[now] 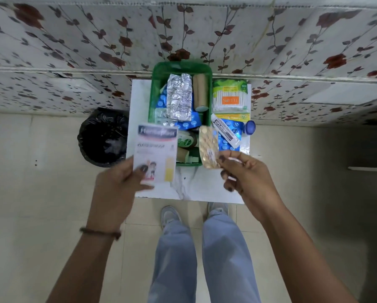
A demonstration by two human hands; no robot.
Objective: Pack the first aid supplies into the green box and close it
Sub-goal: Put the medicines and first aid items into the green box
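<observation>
Head view gives me, from the left, a black bin bag on the floor beside the white table. My left hand pinches a pale plaster packet by its lower edge, thumb on its face, held just left of the green box. That box sits open at the table's far side, already holding a crumpled foil strip, a tan bandage roll and blue blister packs. My right hand grips a strip of beige tablets between thumb and fingers over the box's near right corner. Right of the box lie cotton buds, a white ointment tube and a blue-capped bottle.
</observation>
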